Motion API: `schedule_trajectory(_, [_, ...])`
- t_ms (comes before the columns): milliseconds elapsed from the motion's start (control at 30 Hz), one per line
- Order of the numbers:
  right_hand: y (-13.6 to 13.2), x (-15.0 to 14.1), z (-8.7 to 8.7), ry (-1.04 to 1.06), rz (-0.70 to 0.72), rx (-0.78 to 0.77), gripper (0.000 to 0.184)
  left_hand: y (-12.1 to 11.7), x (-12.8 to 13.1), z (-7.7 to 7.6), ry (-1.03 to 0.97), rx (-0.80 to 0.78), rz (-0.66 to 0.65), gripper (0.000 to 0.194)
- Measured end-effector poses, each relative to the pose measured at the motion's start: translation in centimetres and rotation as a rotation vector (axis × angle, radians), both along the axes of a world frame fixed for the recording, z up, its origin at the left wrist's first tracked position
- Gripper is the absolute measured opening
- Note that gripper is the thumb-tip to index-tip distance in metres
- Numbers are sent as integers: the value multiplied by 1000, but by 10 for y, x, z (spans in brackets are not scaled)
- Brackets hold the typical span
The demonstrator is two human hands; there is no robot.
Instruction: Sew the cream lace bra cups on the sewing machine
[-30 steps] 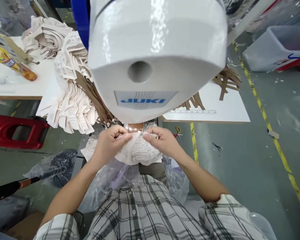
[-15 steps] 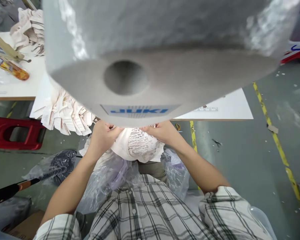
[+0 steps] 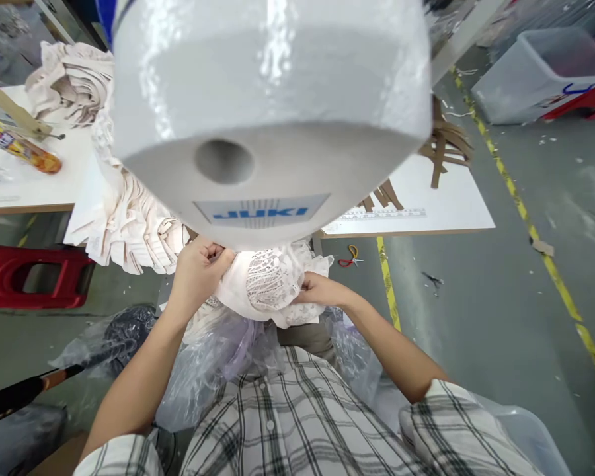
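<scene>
A white lace bra cup (image 3: 270,281) lies in front of me beneath the head of a JUKI sewing machine (image 3: 272,162). My left hand (image 3: 198,274) is closed, pinching the cup's left edge between thumb and fingers. At the cup's right side, my right hand (image 3: 324,291) grips the lace edge, its fingertips partly hidden in the folds. The machine head covers the far side of the fabric and the needle area. A pile of pale cream fabric pieces (image 3: 139,228) hangs over the table edge just beyond my left hand.
Brown strips (image 3: 446,145) and a ruler (image 3: 401,213) lie on the white table (image 3: 456,205) at right. Small red-and-yellow snips (image 3: 351,256) show beyond my right hand. A bottle (image 3: 22,145) stands out at left, above a red stool (image 3: 82,281). Plastic bags (image 3: 198,370) surround my lap.
My right hand has shifted from the cup's top edge down to its right side. More lace frill shows there. The view has pulled back from the machine head, uncovering the brown strips.
</scene>
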State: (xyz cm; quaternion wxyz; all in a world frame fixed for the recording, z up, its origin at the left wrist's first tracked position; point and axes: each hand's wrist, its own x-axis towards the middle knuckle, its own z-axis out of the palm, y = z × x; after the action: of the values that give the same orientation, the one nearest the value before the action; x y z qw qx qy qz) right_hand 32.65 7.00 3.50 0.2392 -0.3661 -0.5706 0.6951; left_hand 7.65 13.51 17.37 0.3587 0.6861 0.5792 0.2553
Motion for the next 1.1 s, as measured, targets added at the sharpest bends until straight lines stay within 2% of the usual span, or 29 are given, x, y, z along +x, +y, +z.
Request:
schedule_trajectory(100, [-12,6,-1,17,-76,2,45,-2,3,1,-27,3,13,37])
schedule_trajectory(233, [-28,5,3,12,-282,92,44,-2,6,1,-55,27,5,28])
schedule_trajectory(400, [-42,8,13,40,-451,49,39,0,-1,-3,-19,102,-30,12])
schedule_trajectory(500, [-47,20,29,-42,-479,106,35,-8,-8,-6,47,299,8,6])
schedule_trajectory(600, [-48,33,59,-221,-500,269,29,-30,-3,-4,75,594,12,11])
schedule_trajectory(667, [-47,36,84,-282,-433,409,25,-51,9,3,14,748,-170,22])
schedule_trajectory(767, [-44,27,120,-248,-108,617,25,-77,33,16,-49,844,-658,42])
schedule_trajectory(833, [-43,16,138,-231,124,718,24,-83,42,23,28,759,-904,61])
schedule_trajectory(900, [-41,8,151,-263,254,731,23,-78,41,25,136,489,-976,71])
schedule_trajectory(933, [-39,6,154,-302,264,707,22,-73,37,24,166,309,-957,63])
schedule_trajectory(1000, [-32,4,158,-408,167,617,21,-60,26,21,181,18,-842,34])
schedule_trajectory(1033, [-27,5,158,-465,83,560,24,-54,19,19,173,-49,-761,29])
schedule_trajectory(1100, [-14,5,156,-521,-52,467,26,-42,9,16,140,-71,-608,35])
